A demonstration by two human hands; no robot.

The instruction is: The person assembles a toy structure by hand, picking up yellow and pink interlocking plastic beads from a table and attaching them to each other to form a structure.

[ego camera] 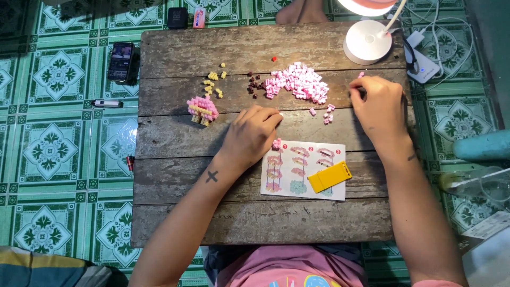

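Note:
My left hand (251, 135) rests knuckles-up on the wooden table (180, 180), fingers curled, with a few pink bricks (277, 143) showing at its lower edge; whether it grips them is unclear. My right hand (378, 109) lies at the table's right side, fingertips pinched near a small pink brick (361, 75). Between the hands lies a heap of pink bricks (298, 82), with loose pink pieces (325, 114) beside it. A small built model in pink and yellow (202, 110) stands left of my left hand. An instruction sheet (300, 170) lies near me under a yellow brick-separator tool (330, 176).
Yellow bricks (213, 84) and dark brown bricks (255, 85) lie in small clusters at the back. A white lamp base (367, 41) stands at the back right with cables and a white charger (422, 66). A phone (121, 61) lies on the tiled floor at left.

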